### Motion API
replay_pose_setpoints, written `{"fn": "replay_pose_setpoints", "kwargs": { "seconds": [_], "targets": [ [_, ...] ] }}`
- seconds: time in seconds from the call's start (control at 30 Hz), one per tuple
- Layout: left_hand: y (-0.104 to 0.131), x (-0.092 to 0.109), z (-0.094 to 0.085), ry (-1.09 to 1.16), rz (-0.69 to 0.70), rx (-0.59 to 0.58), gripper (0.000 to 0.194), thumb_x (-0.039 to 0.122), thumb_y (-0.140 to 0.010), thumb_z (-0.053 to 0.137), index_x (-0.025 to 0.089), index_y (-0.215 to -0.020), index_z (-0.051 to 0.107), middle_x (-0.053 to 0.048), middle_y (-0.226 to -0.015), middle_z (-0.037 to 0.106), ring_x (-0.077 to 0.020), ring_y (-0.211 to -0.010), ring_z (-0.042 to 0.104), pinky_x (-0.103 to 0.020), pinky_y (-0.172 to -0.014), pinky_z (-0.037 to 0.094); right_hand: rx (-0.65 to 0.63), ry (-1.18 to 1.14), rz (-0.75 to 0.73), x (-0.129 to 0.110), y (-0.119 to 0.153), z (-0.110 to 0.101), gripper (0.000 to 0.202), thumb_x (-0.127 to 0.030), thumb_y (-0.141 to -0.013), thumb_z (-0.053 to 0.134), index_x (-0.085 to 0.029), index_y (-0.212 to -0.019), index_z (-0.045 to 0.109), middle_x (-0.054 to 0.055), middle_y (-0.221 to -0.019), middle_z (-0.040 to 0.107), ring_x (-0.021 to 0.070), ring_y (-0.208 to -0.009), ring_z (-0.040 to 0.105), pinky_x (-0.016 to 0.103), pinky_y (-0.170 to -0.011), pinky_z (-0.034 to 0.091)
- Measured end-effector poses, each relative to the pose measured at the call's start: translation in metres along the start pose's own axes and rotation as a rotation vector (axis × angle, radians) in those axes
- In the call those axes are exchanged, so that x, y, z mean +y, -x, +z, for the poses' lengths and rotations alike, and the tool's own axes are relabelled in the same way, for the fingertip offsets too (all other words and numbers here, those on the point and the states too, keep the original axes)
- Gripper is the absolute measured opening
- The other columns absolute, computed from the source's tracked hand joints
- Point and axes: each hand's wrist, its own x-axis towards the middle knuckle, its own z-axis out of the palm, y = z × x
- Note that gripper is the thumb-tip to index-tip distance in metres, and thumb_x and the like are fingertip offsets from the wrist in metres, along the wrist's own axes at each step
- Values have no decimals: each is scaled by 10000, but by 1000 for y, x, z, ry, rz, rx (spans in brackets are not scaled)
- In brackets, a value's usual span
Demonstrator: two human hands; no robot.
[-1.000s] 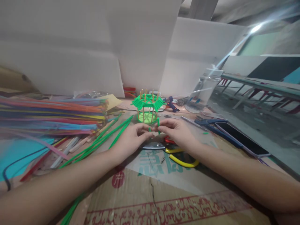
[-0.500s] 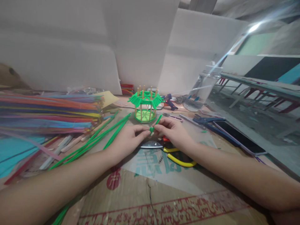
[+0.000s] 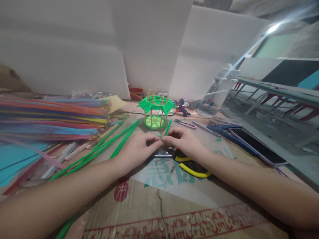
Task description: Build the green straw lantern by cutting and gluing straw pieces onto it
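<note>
A short green pipe cleaner point(image 3: 168, 127) is pinched between my two hands, its free end sticking up past the right fingertips. My left hand point(image 3: 142, 148) holds it with thumb and index finger, and the fingers mostly hide the held part. Opposite, my right hand point(image 3: 183, 140) closes thumb and index finger on the same piece, fingertips touching or nearly touching the left ones. Just beyond stands a small green pavilion model point(image 3: 156, 111) with wooden stick posts and a green fringed roof. Yellow-handled scissors point(image 3: 194, 170) lie under the hands, blades pointing left.
Long green pipe cleaners point(image 3: 99, 152) lie by my left forearm, beside a colourful pipe cleaner bundle point(image 3: 52, 114). To the right are thread snips point(image 3: 185, 123), a pen point(image 3: 206, 128), blue-handled pliers point(image 3: 231, 136) and a phone point(image 3: 258, 146). Behind are a glue gun point(image 3: 183, 108) and a clear bottle point(image 3: 215, 94).
My fingertips have drawn closer together, covering the green knot-like part that showed between them. The green end now stands more upright. The view has shifted slightly.
</note>
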Motion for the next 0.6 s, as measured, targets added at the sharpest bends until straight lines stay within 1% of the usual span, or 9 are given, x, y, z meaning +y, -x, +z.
{"fn": "replay_pose_setpoints", "kwargs": {
  "seconds": [0.1,0.2,0.3,0.4,0.5,0.6],
  "targets": [
    [-1,-1,0,3,47,-37,297,370,-939,480,223,-948,737,-10,-952,755,-201,-887,668,-273,-785,484,1,-37,5,2,-1,-3,321,-469,-744,733,-178,-740,598,-33,-594,621,93,-472,547,204,-436,436],
    [-2,-2,-1,-12,86,-28,253,323,-929,504,231,-978,735,-6,-1001,754,-200,-939,664,-274,-833,477,14,-86,17,6,-3,-5,340,-494,-753,730,-178,-769,606,-38,-590,620,78,-437,512,186,-397,390],
    [-1,-1,0,-49,86,-18,176,305,-888,594,233,-960,737,13,-957,754,-179,-882,660,-262,-798,462,22,-96,38,6,-2,-5,347,-497,-742,740,-180,-773,603,-31,-604,638,87,-453,534,191,-409,407],
    [0,1,0,-97,84,6,131,307,-865,647,230,-909,743,23,-902,745,-168,-857,650,-258,-772,441,-6,-95,36,2,-1,-4,343,-487,-741,736,-179,-742,587,-28,-580,632,89,-456,538,200,-428,417],
    [1,1,0,-116,101,28,126,317,-868,656,235,-881,751,35,-857,744,-152,-818,646,-249,-741,428,-37,-89,14,-1,0,-3,340,-477,-735,735,-174,-704,583,-26,-573,622,83,-467,532,201,-445,417],
    [2,0,0,-114,118,19,153,326,-888,634,242,-877,762,45,-820,751,-134,-749,639,-237,-689,419,-61,-81,-3,-2,-1,-2,332,-465,-724,740,-176,-683,583,-31,-571,607,83,-488,530,207,-465,421]
  ]
}}
